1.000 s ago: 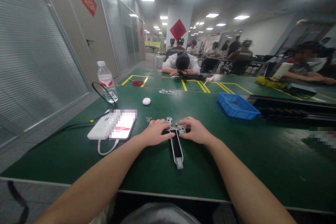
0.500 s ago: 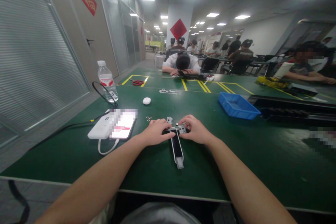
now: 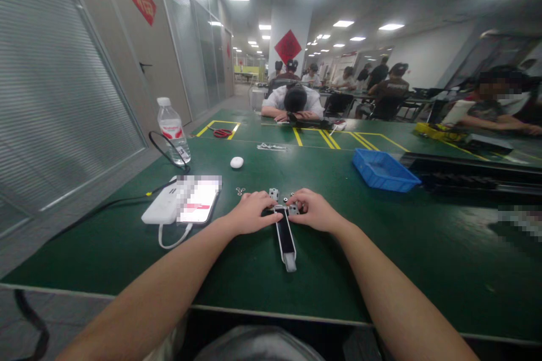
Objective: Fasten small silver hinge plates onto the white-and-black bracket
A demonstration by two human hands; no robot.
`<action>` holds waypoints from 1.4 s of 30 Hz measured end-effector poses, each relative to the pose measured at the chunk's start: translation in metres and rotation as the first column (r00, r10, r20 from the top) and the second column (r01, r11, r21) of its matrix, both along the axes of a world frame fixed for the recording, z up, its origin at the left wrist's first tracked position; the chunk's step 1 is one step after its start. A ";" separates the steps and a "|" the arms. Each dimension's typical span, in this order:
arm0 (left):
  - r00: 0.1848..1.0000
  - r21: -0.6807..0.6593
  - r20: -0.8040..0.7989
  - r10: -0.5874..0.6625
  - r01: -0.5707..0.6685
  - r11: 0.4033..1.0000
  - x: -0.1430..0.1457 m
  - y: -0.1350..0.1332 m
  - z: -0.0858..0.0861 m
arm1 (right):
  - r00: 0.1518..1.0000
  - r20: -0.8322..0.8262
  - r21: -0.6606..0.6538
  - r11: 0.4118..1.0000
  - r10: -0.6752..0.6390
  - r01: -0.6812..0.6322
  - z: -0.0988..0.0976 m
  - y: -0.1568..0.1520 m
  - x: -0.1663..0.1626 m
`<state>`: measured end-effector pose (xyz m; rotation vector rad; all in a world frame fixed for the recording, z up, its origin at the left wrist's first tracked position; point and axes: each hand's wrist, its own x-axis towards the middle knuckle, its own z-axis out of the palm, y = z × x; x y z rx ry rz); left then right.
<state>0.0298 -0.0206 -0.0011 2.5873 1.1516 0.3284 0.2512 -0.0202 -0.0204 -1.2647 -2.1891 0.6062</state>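
A long black-and-white handheld device (image 3: 285,237) with a grey end piece lies on the green table, its grey end toward me. My left hand (image 3: 254,212) grips its far end from the left, thumb on the black face. At that end a small metal bracket (image 3: 274,194) with holes sticks up, and a second metal bracket (image 3: 293,211) lies to the right. Around this right bracket my right hand (image 3: 317,211) is curled, thumb below and index finger above. A small ring (image 3: 285,199) shows between the hands. The fingers partly cover the joint, and fine contact is unclear.
Left of my hands are several small rings (image 3: 240,191), a phone (image 3: 199,200), a white power bank (image 3: 163,203) and a water bottle (image 3: 173,132). A white case (image 3: 236,163) lies beyond. To the right stands a blue tray (image 3: 383,172). A person (image 3: 292,101) rests head-down across the table.
My right hand's index finger has shifted slightly left and down, toward the small ring. A further small ring now shows above the right fingers. My left hand and the device have stayed put.
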 end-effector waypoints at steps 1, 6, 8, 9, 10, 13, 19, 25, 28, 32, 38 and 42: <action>1.000 0.002 0.004 -0.003 0.003 1.000 0.000 0.000 0.000 | 1.000 0.001 0.003 1.000 0.004 -0.004 0.000 0.000 0.000; 1.000 -0.008 0.006 0.000 0.000 1.000 0.000 0.001 -0.001 | 1.000 0.004 0.005 1.000 -0.001 0.001 0.002 -0.001 -0.001; 1.000 -0.011 0.005 0.001 -0.001 1.000 0.000 0.001 0.000 | 1.000 0.001 -0.005 1.000 -0.008 0.008 0.002 -0.001 -0.001; 1.000 -0.010 0.006 0.002 -0.002 1.000 0.000 0.000 0.000 | 1.000 -0.001 -0.010 1.000 -0.009 0.009 0.001 -0.001 -0.001; 1.000 -0.009 0.007 0.003 -0.003 1.000 0.000 0.000 0.000 | 1.000 -0.003 -0.015 1.000 -0.010 0.010 0.001 -0.001 -0.001; 1.000 -0.009 0.006 0.006 -0.006 1.000 0.000 0.000 0.001 | 1.000 -0.012 -0.015 1.000 -0.014 0.014 0.000 0.000 -0.001; 1.000 -0.012 0.008 0.001 0.000 1.000 0.000 0.000 0.000 | 1.000 -0.011 0.002 1.000 -0.016 0.016 -0.002 0.000 -0.001; 1.000 -0.010 0.016 -0.003 0.004 1.000 0.000 0.000 -0.001 | 1.000 -0.008 0.024 1.000 -0.012 0.012 -0.002 0.000 -0.002; 1.000 -0.005 0.012 0.000 0.000 1.000 0.000 0.000 -0.001 | 1.000 0.003 0.026 1.000 -0.009 0.009 -0.002 0.000 -0.001; 1.000 -0.004 0.006 0.005 -0.005 1.000 0.000 0.000 -0.001 | 1.000 0.010 0.023 1.000 0.007 -0.007 -0.002 0.001 0.000; 1.000 -0.007 0.014 0.000 0.000 1.000 0.000 0.000 0.000 | 1.000 0.014 0.004 1.000 0.005 -0.005 0.000 0.000 -0.001; 1.000 -0.014 0.010 0.003 -0.003 1.000 0.000 0.000 0.001 | 1.000 0.024 -0.011 1.000 0.012 -0.012 0.003 -0.001 -0.002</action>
